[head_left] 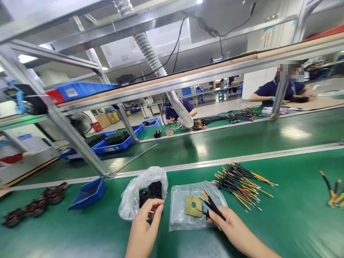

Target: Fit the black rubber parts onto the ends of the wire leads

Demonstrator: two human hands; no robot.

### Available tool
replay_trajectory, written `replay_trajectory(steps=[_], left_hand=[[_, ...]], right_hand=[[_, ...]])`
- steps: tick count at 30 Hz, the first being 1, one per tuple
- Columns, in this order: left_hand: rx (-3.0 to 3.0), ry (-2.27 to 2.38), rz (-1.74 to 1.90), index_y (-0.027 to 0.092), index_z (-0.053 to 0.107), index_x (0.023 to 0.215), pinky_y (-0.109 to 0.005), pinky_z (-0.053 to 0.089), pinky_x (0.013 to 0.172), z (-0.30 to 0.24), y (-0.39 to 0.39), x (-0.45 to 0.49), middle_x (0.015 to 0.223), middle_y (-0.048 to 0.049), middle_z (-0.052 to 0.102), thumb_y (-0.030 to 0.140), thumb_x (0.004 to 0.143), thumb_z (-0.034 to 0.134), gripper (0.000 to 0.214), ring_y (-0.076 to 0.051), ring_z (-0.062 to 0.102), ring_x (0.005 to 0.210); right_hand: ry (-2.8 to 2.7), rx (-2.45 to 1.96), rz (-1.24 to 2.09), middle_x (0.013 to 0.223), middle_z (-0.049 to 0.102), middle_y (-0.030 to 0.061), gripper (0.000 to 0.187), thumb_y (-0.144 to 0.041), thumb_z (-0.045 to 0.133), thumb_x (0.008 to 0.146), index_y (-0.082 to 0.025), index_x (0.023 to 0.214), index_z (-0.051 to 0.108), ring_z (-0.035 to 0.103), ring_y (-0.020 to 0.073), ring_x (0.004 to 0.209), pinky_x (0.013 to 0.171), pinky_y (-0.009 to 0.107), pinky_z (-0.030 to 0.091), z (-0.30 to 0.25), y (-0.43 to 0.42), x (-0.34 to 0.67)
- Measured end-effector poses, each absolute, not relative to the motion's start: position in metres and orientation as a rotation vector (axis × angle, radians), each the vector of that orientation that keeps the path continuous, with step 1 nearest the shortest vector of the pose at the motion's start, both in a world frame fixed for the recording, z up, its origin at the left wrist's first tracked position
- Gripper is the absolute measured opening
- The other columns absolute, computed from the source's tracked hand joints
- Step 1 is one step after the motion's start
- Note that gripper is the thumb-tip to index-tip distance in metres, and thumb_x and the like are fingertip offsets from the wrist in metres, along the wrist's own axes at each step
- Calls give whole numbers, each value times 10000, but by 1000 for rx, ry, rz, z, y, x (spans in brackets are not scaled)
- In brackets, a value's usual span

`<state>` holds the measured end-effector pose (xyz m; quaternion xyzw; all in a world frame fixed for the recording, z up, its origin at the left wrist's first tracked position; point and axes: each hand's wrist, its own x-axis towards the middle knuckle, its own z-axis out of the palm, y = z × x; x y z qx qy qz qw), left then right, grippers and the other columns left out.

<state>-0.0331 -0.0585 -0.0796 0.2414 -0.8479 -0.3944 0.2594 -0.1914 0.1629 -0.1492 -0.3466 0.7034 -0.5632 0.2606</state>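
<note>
The right hand [233, 225] grips a bundle of thin black wires [213, 205], light and flexible and best held mid-length, over a clear plastic sleeve [182, 215] on the green tabletop [282, 229], while the left hand [142, 225], grip slightly open, sits by a plastic bag [131, 200].

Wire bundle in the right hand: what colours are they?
Black, yellow and red wires, best in the head view.

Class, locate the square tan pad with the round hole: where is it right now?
In the head view, the pad lies on a clear plastic bag at lower centre, just left of the wires in the right hand.
</note>
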Motion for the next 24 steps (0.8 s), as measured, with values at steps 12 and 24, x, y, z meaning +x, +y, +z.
replay_trajectory(steps=[12,24], left_hand=[[769,-2578,-499,235,715,856,-379,479,772,-141,-75,3,898,-104,697,203,876,493,224,-301,659,861],[558,-1668,-1810,193,723,854,-200,531,636,-80,-26,-73,757,9,679,337,654,882,293,-130,649,670]], right_hand=[[2507,-1582,-767,984,641,95,260,-70,543,813,-223,945,707,614,304,920,764,392,474,-163,168,-169],[1566,-765,-1685,589,480,-76,426,-638,465,918,-223,830,426,252,87,465,453,232,190,-138,162,-187]])
